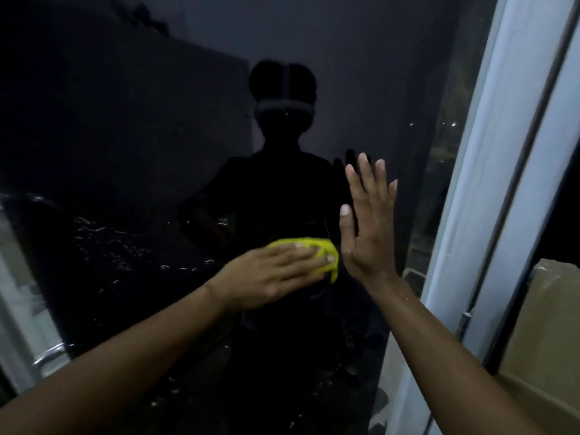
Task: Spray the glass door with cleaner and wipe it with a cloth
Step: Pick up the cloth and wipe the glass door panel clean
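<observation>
Yellow cloth (323,248) x1 under L hand (270,274); R hand (370,227) on door (125,152).

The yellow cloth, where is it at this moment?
In the head view the yellow cloth is low in the middle, pressed on the glass door under the left hand, just left of the raised, open right hand.

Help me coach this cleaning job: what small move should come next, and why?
Probably slide the cloth left across the glass door. The left hand presses it flat on the pane, wet droplets glisten just left of it, and the right hand lies flat on the glass at its right, blocking that way.
</observation>
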The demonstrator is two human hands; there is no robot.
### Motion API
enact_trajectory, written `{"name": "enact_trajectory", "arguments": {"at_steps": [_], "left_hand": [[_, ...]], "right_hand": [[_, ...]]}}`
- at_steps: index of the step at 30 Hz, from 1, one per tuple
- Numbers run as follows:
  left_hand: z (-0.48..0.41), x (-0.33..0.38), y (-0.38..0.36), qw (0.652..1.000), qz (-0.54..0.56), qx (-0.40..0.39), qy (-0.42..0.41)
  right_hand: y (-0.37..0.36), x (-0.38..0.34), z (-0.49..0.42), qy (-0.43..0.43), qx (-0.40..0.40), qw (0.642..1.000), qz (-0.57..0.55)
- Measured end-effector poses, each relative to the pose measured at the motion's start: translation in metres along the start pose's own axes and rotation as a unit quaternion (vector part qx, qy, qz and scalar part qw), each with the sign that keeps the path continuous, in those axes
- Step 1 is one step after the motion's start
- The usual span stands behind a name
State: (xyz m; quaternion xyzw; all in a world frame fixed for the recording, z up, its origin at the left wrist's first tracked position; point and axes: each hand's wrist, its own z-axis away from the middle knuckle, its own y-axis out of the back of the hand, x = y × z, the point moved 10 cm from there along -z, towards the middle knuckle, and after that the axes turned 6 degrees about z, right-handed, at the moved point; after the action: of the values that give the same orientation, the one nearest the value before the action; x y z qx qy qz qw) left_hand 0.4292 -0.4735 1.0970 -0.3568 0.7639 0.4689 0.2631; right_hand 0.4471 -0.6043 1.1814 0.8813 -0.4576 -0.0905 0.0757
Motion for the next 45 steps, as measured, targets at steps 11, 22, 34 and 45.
{"name": "enact_trajectory", "arguments": {"at_steps": [11, 22, 34, 45], "left_hand": [[0.087, -0.114, 0.067, 0.867, -0.054, 0.221, 0.443], [0.069, -0.058, 0.004, 0.914, -0.082, 0.128, 0.377], [0.034, 0.01, -0.05, 0.928, -0.053, 0.137, 0.343], [-0.022, 0.047, -0.085, 0.907, -0.044, 0.17, 0.382]], "right_hand": [[-0.015, -0.003, -0.002, -0.018, 0.015, 1.0, 0.006], [-0.032, 0.001, 0.035, 0.003, -0.003, 0.997, 0.083], [-0.022, 0.033, 0.075, -0.049, 0.015, 0.994, 0.095], [0.001, 0.089, 0.148, -0.141, 0.031, 0.984, 0.1]]}}
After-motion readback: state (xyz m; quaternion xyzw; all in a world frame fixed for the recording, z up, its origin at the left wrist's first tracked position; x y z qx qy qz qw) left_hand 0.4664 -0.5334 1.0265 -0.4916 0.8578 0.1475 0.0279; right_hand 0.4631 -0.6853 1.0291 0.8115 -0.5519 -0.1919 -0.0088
